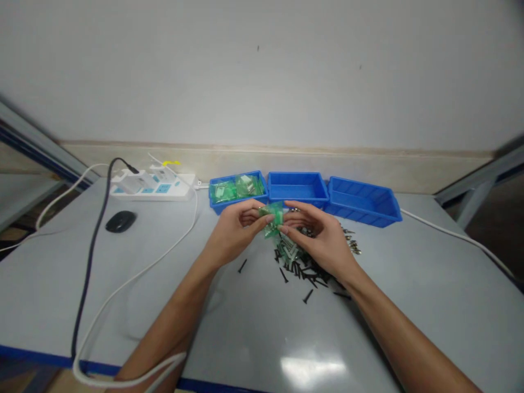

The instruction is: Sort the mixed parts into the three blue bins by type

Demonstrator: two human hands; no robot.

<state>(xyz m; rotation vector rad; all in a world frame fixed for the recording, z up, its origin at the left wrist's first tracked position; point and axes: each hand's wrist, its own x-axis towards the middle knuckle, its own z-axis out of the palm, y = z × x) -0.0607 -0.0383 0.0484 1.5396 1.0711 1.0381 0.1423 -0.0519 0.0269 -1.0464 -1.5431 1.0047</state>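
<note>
- Head view, centre: the left hand (235, 226) and right hand (324, 234) are each closed, thumb against fingers, on opposite sides of one green packet (273, 219), held above the desk (245, 333). Whether it is sealed cannot be told.
- Far left of the hands: similar green packets (225, 191) lie in the left tray (221, 208); this portion appears done.
- Far centre and far right: the middle tray (297, 192) and right tray (362, 210) stand in line beside it; no packets show in either.
- Beneath and right of the packet: pale pieces (291, 252), black screws (303, 268) and shiny metal pieces (352, 244) lie loose, partly hidden by the right hand. Judged by this pile, much remains unpacked.
- Near the pile: a few screws lie apart.
</note>
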